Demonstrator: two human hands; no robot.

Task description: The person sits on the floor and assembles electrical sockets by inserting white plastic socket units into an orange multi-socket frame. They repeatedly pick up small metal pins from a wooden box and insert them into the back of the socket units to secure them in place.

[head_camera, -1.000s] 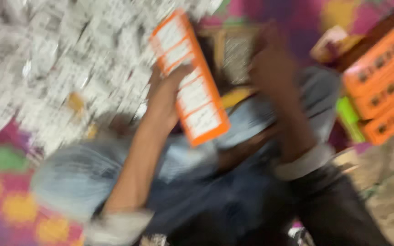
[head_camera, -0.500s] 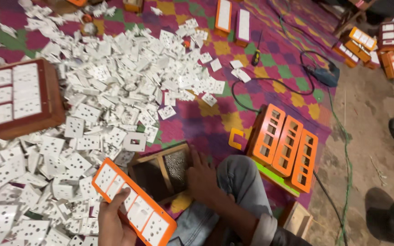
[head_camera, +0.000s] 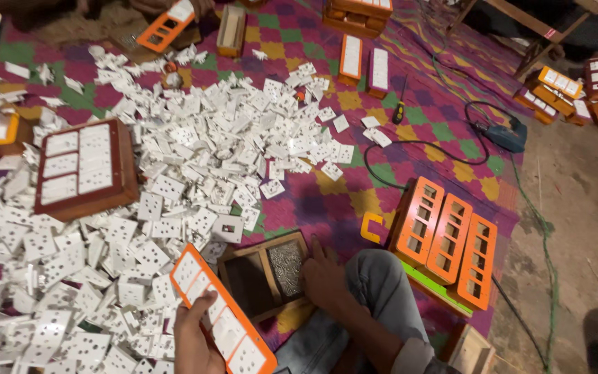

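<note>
Head view: left hand (head_camera: 195,339) grips orange switch panel (head_camera: 221,312), fingers wrapped over its edge, low centre above the mat (head_camera: 327,201). Right hand (head_camera: 323,273) spread, fingertips in wooden tray (head_camera: 266,273) of screws (head_camera: 286,266). White plates (head_camera: 195,159) piled left.
</note>
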